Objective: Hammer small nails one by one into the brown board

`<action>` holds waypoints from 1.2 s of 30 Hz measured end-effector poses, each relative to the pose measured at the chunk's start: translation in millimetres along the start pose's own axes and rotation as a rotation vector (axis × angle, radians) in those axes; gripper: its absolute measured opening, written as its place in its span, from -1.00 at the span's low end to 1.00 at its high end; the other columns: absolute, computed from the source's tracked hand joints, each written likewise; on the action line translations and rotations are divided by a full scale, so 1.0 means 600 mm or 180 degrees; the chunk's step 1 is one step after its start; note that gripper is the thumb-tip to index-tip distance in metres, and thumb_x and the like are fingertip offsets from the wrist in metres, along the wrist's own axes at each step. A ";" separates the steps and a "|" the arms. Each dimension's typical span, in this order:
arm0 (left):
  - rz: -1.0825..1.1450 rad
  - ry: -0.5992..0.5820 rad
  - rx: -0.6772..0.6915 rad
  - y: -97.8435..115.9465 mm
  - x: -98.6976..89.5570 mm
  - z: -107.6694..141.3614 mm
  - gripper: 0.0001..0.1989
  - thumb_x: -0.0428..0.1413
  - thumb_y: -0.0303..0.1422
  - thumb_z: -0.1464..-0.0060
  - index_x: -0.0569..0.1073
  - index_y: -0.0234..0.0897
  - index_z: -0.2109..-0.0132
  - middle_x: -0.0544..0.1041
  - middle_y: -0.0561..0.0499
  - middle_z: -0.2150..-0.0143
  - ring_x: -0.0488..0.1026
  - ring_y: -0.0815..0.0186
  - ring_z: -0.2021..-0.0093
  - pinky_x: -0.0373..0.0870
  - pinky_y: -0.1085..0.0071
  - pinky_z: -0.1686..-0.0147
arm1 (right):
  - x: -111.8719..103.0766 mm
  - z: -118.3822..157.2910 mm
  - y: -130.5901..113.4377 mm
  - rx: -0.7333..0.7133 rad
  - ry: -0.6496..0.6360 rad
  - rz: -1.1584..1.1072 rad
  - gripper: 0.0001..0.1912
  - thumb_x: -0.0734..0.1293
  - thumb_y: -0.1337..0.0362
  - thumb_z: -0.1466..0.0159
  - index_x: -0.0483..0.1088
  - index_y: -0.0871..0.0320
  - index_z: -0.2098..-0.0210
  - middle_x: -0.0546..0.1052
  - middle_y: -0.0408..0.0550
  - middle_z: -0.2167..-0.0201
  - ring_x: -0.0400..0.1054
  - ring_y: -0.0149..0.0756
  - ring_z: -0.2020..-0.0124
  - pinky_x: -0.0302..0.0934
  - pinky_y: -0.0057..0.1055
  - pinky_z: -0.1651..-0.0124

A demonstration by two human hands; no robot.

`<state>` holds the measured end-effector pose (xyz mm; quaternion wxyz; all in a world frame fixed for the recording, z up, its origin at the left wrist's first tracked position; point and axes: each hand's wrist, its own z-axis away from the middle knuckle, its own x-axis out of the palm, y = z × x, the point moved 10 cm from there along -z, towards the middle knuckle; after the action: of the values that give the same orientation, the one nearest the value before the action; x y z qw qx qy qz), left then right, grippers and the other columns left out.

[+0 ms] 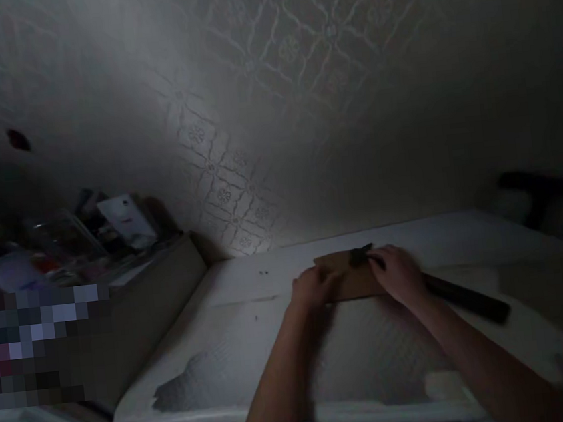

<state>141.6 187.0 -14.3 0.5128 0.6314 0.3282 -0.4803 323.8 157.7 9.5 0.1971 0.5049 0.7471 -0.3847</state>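
A flat brown piece that looks like cardboard [352,287] lies on the white table [216,352]. My left hand [312,287] is closed over its left end, with the fingers curled at the edge. At the right end, my right hand [398,272] pinches a small dark piece [360,255] against the top of the brown one. The dark piece has a pointed tip; dim light hides what kind of thing it is. Beside my right wrist a long dark bar [472,298] lies slantwise on the table, partly behind the forearm.
Left of the table stands a cabinet [150,305] crowded with items, including a white box [126,217]. A patterned wall [274,138] rises behind. At the far right is a dark T-shaped object [541,190]. The tabletop has grey worn patches.
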 end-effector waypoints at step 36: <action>-0.0443 0.1101 -0.1922 -0.202 -0.062 0.006 -0.51 -0.21 -0.24 -0.13 0.25 -0.31 -0.15 0.19 -0.22 -0.24 0.03 -0.05 -0.25 -0.13 -0.26 -0.11 | 0.065 0.017 -0.036 -0.0458 -0.0841 -0.0664 -0.79 0.21 0.36 -0.17 0.47 0.15 0.30 0.50 -0.03 0.23 0.34 -0.28 0.16 0.17 -0.32 0.05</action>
<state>18.6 217.6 -19.2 0.5792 0.4994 0.5796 -0.2814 287.0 169.2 -15.5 0.2882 0.3543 0.7886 -0.4117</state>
